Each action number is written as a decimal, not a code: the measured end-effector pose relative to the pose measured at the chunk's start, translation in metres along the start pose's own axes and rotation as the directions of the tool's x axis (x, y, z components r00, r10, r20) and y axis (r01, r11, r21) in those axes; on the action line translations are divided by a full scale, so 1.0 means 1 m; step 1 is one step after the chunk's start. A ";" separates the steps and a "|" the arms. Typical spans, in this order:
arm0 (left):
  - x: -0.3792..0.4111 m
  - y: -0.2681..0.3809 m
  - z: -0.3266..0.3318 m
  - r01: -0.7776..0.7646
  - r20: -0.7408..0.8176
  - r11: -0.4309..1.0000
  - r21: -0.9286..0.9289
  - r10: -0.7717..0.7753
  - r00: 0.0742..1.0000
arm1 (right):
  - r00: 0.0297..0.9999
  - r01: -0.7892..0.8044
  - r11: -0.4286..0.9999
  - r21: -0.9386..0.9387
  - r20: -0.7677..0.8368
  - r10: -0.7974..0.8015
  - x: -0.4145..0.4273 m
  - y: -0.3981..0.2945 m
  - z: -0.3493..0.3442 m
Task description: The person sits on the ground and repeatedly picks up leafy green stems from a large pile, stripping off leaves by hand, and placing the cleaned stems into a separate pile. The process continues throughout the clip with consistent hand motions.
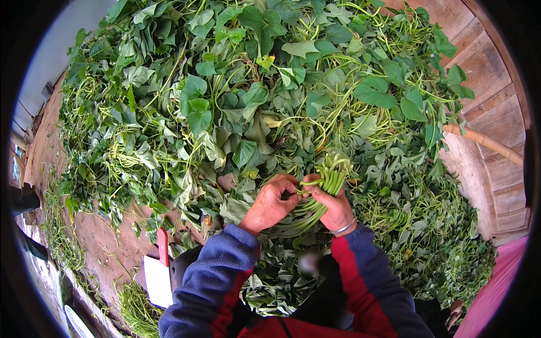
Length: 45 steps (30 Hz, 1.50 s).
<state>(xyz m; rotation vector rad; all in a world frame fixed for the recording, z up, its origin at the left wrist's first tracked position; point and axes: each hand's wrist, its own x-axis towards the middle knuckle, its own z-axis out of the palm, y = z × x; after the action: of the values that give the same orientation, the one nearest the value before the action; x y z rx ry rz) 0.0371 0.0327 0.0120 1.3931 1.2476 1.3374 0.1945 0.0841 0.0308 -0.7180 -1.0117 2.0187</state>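
A bundle of green leafy-vine stems (333, 179) is in my right hand (336, 207), cut ends up, with the thumb across it. Its stems trail down and left between the hands. My left hand (272, 203) is beside it, thumb and forefinger pinched close to a thin stem that bends out of the bundle; whether they grip it cannot be told. A large heap of green leafy vines (249, 97) lies in front of both hands. A cleaver with a red handle (162, 247) and a broad blade rests at the lower left, outside my left sleeve.
Cut stems (139, 310) lie in a pile below the cleaver on the brown floor (95, 241). Wooden panelling (494, 80) and a wooden pole (486, 139) stand at the right. Pink cloth (492, 291) hangs at the lower right. More loose leaves (414, 236) lie right of my arms.
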 end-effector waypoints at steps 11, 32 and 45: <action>-0.002 0.008 0.005 0.105 0.052 0.983 0.150 -0.114 0.992 | 0.996 -0.031 0.996 -0.088 0.078 0.038 -0.003 0.005 0.001; 0.004 0.002 -0.027 0.347 -0.405 0.934 0.081 -0.288 0.868 | 0.996 0.073 0.989 -0.128 -0.046 -0.080 -0.001 -0.002 0.000; -0.006 0.018 -0.011 -0.204 0.159 0.848 0.489 0.144 0.977 | 0.993 0.035 0.990 -0.137 0.118 -0.019 -0.002 -0.007 -0.007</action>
<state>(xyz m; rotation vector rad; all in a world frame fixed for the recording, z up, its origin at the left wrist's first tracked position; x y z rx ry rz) 0.0283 0.0231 0.0294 1.9619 1.4842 1.0604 0.2039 0.0884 0.0331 -0.6607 -1.2332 2.0004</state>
